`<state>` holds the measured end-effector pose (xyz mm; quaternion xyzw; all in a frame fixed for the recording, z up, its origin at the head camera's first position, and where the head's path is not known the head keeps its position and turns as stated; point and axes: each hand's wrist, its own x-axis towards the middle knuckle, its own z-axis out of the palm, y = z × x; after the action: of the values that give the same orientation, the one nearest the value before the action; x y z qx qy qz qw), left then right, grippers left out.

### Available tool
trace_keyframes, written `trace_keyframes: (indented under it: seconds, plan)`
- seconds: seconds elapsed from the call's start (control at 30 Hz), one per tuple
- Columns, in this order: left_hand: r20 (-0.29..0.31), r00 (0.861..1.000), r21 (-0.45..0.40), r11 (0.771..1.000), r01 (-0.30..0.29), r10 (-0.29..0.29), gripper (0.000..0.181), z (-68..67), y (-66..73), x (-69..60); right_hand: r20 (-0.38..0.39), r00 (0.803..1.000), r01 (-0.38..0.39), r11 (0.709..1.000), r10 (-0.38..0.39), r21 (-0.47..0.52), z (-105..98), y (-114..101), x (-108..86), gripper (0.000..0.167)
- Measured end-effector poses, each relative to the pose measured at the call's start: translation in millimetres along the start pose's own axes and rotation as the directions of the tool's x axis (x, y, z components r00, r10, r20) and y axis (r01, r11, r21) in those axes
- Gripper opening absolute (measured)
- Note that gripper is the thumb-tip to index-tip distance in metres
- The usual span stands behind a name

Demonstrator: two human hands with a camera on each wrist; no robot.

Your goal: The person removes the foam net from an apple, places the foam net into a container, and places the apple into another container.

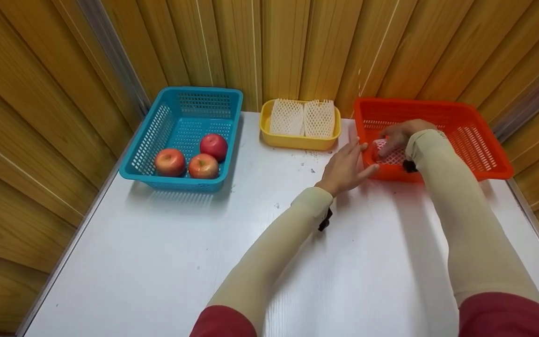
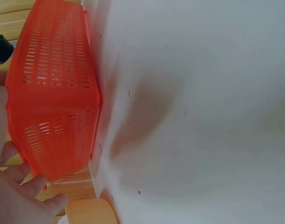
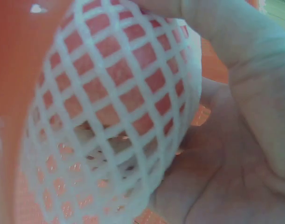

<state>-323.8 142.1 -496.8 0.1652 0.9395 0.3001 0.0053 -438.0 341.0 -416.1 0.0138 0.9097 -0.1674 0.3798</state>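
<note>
In the head view, an apple in a white foam net (image 1: pixel 393 157) sits at the left end of the red basket (image 1: pixel 477 147). My right hand (image 1: pixel 403 135) reaches in from above and grips it. The right wrist view shows red apple skin through the net (image 3: pixel 119 84), with thumb and palm round its side and part of the grip out of frame. My left hand (image 1: pixel 344 168) is at the basket's front left corner, fingers spread and mostly straight by the rim. The left wrist view has these fingers close to the basket's outer wall (image 2: pixel 53 98).
A blue basket (image 1: pixel 194 126) at the left holds three bare apples (image 1: pixel 170 162). Between the two baskets stands a small yellow basket (image 1: pixel 297 142) with white foam nets (image 1: pixel 287 118) in it. Wood-panelled walls (image 1: pixel 307 47) enclose the white table (image 1: pixel 148 262) at the back and sides.
</note>
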Motion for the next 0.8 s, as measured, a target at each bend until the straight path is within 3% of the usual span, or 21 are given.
trace_keyframes:
  seconds: [0.23,0.57,0.8]
  plan:
    - [-0.001,1.000,-0.016,1.000,0.006,-0.006,0.075,0.8,3.0,-0.6,-0.029,0.996,0.080,0.994,-0.082,-0.073,-6,9,-10.1,0.109]
    - [-0.021,0.999,0.016,0.999,-0.035,0.036,0.073,-0.3,2.8,0.9,-0.053,0.988,0.142,0.990,-0.142,0.004,-11,14,-15.5,0.110]
    - [-0.009,1.000,0.005,1.000,-0.004,0.004,0.076,0.0,0.9,0.3,-0.125,0.966,0.213,0.970,-0.227,-0.119,-10,14,-12.4,0.094]
